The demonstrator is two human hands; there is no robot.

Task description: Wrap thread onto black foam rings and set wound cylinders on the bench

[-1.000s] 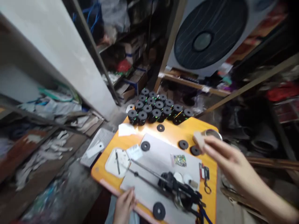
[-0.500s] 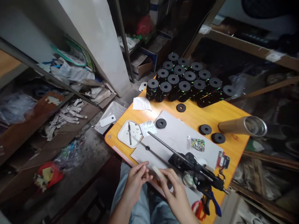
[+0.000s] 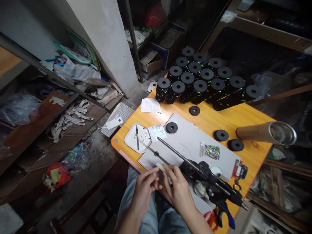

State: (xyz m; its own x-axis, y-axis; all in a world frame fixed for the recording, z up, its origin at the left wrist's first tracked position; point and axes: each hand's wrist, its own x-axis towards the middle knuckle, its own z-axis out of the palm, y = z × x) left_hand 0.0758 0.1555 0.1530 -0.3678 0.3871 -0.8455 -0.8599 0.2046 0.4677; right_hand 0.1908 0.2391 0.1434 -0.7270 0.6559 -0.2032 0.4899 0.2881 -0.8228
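Observation:
Over the front edge of the table, my right hand (image 3: 179, 187) is closed on a pale, whitish strip-shaped piece (image 3: 161, 167), whose tip sticks out past the fingers. Close beside it, my left hand (image 3: 145, 187) has its thumb and fingers drawn together in a pinch; whatever is between them is too small or hidden to make out. A long black rod tool (image 3: 180, 153) with a clamp-like body lies just beyond my right hand, slanting across a grey board (image 3: 182, 136). On that board sit a black foam ring (image 3: 172, 127) and a small bag of multicoloured bits (image 3: 212, 151).
Several black cylinders with ring-shaped tops (image 3: 187, 78) stand at the back. A white tray (image 3: 128, 138) with a pen (image 3: 137, 136) lies left; a metal tumbler (image 3: 255, 131) lies right. Blue-handled pliers (image 3: 229, 216) and red-handled scissors (image 3: 209, 217) are at the near right.
My right hand has moved left and up, closer to my left hand, and the pale piece now shows less. The whole view has shifted slightly.

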